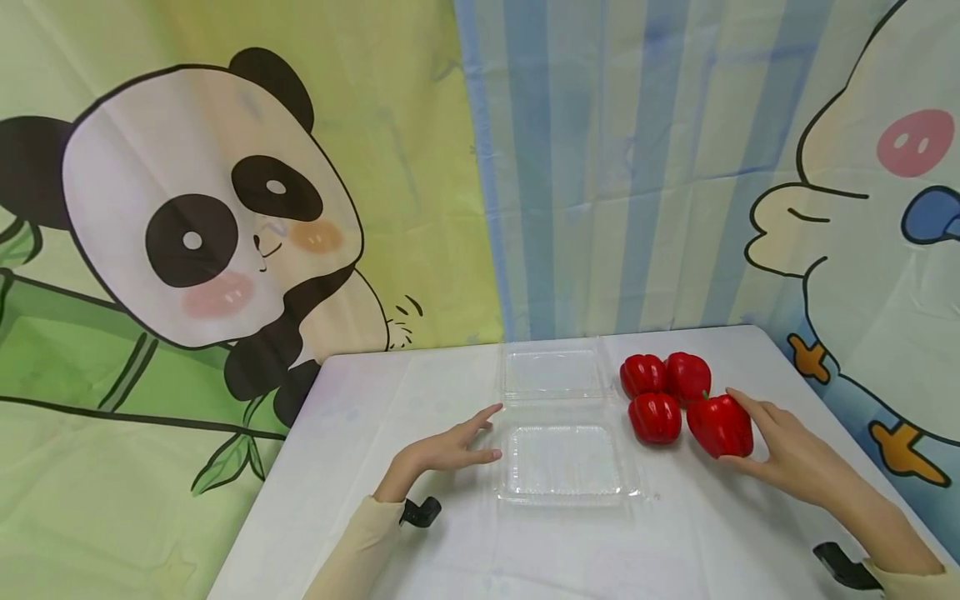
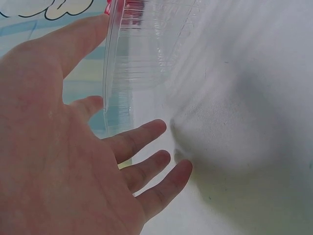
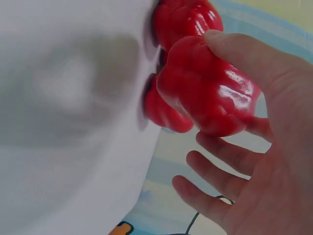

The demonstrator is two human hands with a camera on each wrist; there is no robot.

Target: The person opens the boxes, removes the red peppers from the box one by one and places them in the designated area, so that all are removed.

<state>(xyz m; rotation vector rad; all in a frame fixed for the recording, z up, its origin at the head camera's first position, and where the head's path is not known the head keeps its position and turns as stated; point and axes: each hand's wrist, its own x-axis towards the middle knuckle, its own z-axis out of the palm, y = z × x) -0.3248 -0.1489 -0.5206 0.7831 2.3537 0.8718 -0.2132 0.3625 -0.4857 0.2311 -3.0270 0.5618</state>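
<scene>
My right hand (image 1: pixel 787 446) pinches a red bell pepper (image 1: pixel 720 426) between thumb and fingers at the right of the table. In the right wrist view this bell pepper (image 3: pixel 210 88) appears raised off the white surface, its rounded end toward the camera. Beside it three more red bell peppers (image 1: pixel 655 418) sit in a cluster. At the left edge of a clear plastic clamshell box (image 1: pixel 562 462), my left hand (image 1: pixel 450 446) has its fingers spread, thumb and fingertips beside the rim. The left wrist view shows that hand (image 2: pixel 73 132) relaxed, next to the box wall (image 2: pixel 117 63).
The box's lid (image 1: pixel 555 375) lies folded back toward the rear of the white table (image 1: pixel 420 542). Behind stand printed curtains, one with a panda (image 1: pixel 210 217) and one with blue stripes (image 1: pixel 600 167). The table's right edge runs close by the right arm.
</scene>
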